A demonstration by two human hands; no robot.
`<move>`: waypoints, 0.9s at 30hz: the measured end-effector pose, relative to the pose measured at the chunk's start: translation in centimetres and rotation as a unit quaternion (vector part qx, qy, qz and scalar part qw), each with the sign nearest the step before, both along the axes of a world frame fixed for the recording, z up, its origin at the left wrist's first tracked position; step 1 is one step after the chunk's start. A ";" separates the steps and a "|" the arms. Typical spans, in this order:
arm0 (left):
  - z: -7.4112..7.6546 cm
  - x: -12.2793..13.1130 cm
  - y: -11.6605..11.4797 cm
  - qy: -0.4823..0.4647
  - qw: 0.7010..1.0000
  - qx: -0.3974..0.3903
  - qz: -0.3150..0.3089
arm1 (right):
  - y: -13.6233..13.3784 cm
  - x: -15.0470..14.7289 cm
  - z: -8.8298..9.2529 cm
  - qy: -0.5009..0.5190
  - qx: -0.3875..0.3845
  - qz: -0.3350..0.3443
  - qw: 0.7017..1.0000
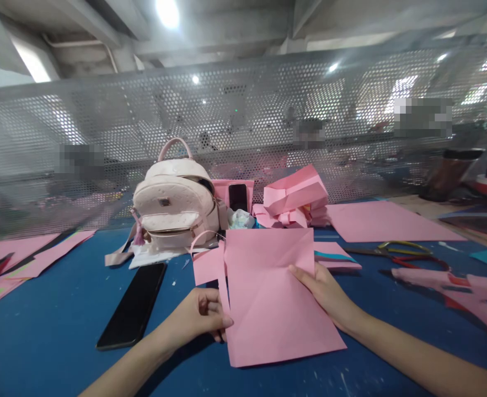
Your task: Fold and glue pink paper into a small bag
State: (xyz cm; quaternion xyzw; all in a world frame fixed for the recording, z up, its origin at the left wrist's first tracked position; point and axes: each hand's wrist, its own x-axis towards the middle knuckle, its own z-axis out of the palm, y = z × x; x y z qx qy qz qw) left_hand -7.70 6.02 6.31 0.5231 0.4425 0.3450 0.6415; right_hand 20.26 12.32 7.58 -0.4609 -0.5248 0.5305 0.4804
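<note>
Left hand (199, 320) and right hand (326, 292) each pinch opposite edges of creased pink paper sheet (272, 298) over blue surface (61, 309).

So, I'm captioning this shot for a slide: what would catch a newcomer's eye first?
The pink sheet in the middle, gripped at its left edge by the left hand and at its right edge by the right hand. Behind it on the blue table stands a backpack, and a black phone lies left of the hands.
</note>
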 end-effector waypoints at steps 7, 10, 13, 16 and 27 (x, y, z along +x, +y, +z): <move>-0.1 0.0 0.0 -0.002 1.000 0.001 0.000 | 0.1 0.1 -0.3 0.017 -0.043 0.017 0.999; -0.1 0.0 -0.1 -0.004 1.000 -0.001 0.007 | 0.1 0.0 -0.4 0.018 -0.033 0.026 0.999; -0.1 0.0 -0.1 -0.007 1.000 -0.004 0.018 | 0.1 0.0 -0.3 0.015 -0.031 0.030 0.999; -0.1 -0.1 -0.1 -0.009 1.000 -0.005 0.024 | 0.2 0.1 -0.4 0.022 -0.037 0.024 0.999; 0.2 0.1 -0.1 0.006 1.000 -0.005 -0.008 | 0.3 0.2 -0.7 0.030 -0.054 0.008 0.998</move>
